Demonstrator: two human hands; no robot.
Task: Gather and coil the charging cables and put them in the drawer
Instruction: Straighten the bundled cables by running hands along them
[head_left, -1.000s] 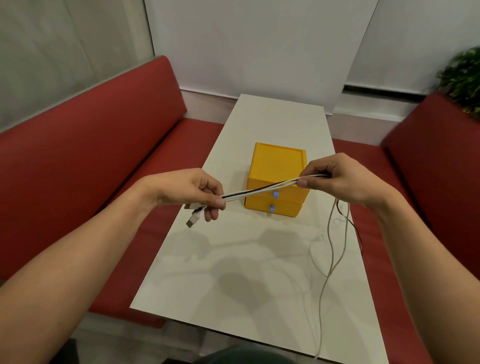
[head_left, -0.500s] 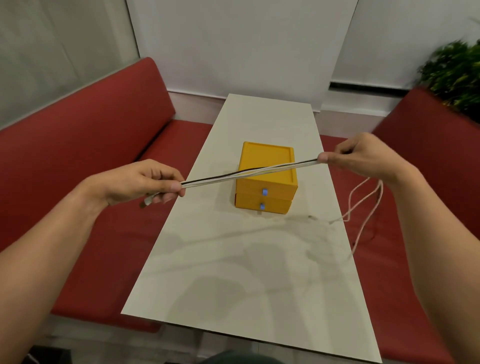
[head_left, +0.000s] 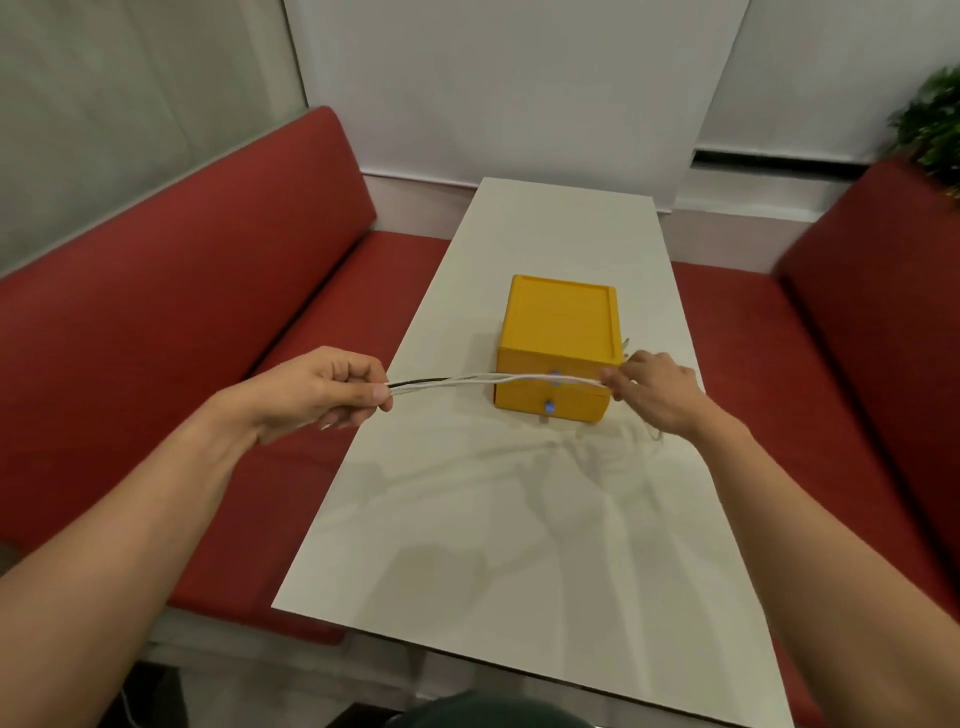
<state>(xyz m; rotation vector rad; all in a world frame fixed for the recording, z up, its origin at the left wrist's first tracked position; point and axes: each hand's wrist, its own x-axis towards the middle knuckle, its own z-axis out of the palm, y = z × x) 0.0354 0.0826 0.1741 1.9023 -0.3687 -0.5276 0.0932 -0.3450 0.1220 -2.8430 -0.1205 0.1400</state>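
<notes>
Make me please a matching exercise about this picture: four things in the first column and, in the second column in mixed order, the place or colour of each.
Column one
1. cables
2. drawer box
3. bench seats
4. plant

Column two
A. red, along both long sides of the table
B. green, at the far right edge of the view
C. stretched between the left hand and the right hand
D. yellow, standing on the table

Pairs: 1-C, 2-D, 3-A, 4-B

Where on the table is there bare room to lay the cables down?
The table is bare from the box to its near edge, and behind the box to its far edge. Crowded: the box front, where left hand and right hand hold the cables; only thin strips flank the box.
</notes>
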